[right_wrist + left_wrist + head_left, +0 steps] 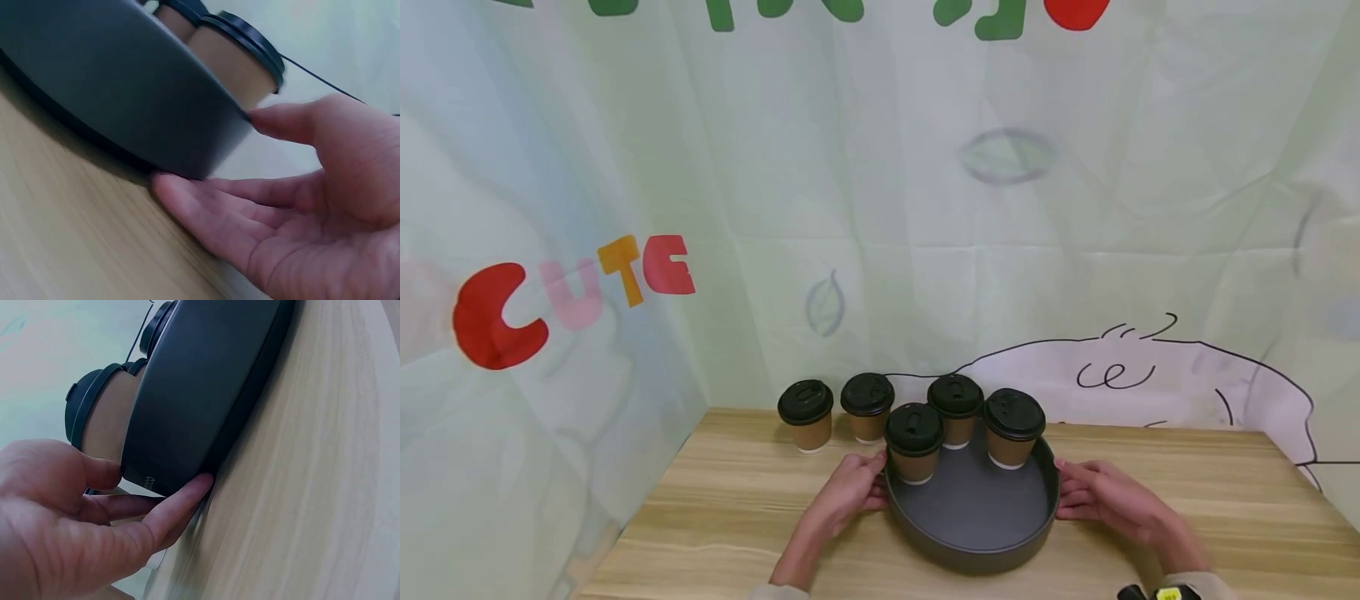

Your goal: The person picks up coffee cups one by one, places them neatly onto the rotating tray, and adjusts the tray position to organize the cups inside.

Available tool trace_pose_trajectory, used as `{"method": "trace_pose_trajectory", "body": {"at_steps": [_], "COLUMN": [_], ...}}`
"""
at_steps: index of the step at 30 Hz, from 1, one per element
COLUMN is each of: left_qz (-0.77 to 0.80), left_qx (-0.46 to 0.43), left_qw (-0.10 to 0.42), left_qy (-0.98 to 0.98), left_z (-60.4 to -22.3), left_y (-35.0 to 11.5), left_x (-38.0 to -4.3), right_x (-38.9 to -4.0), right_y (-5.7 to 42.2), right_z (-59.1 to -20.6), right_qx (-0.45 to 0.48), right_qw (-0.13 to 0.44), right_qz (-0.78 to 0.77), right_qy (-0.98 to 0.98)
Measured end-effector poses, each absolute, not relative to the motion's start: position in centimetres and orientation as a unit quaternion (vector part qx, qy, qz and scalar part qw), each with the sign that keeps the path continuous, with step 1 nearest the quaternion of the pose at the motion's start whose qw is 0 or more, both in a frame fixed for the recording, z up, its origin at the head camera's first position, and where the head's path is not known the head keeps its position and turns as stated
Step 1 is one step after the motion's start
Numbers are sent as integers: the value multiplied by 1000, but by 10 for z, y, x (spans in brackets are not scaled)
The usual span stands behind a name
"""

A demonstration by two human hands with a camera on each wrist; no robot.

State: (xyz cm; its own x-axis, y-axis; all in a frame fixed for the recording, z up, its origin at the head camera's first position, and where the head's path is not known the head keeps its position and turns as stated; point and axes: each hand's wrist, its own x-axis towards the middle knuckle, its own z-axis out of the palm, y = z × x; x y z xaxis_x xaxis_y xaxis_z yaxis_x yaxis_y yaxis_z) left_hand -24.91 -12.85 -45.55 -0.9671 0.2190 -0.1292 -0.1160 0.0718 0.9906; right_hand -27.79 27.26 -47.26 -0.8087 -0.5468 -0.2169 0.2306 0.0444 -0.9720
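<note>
A round dark grey tray [970, 517] with a raised wall sits low at the table. Three brown paper coffee cups with black lids stand upright in it: a front-left cup [915, 443], a back cup [956, 408] and a right cup [1012, 427]. My left hand [848, 493] grips the tray's left side, thumb at the rim and fingertips at the bottom edge, as the left wrist view shows. On the opposite side my right hand [1108, 500] holds it the same way, its thumb [284, 120] against the rim and fingers at the base.
Two more lidded cups, a far-left cup [807, 415] and its neighbour [868, 407], stand on the wooden table [722, 500] behind my left hand. A printed curtain [880, 183] hangs along the table's back edge and left side.
</note>
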Motion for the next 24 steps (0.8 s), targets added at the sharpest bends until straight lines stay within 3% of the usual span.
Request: {"method": "trace_pose_trajectory", "body": {"at_steps": [3,13,24], "left_qz": [680,677,679], "left_qx": [35,33,31], "left_qw": [123,121,120], "left_qy": [722,725,724], "left_z": [-455,-456,-455], "left_y": [-128,-129,-129], "left_x": [-249,-249,-248], "right_x": [-280,-277,-277], "right_y": [269,279,274], "right_z": [-472,-473,-471], "right_qx": [-104,-138,-144], "right_qw": [257,325,307], "right_qz": [-685,-674,-697], "right_qy": [674,649,632]}}
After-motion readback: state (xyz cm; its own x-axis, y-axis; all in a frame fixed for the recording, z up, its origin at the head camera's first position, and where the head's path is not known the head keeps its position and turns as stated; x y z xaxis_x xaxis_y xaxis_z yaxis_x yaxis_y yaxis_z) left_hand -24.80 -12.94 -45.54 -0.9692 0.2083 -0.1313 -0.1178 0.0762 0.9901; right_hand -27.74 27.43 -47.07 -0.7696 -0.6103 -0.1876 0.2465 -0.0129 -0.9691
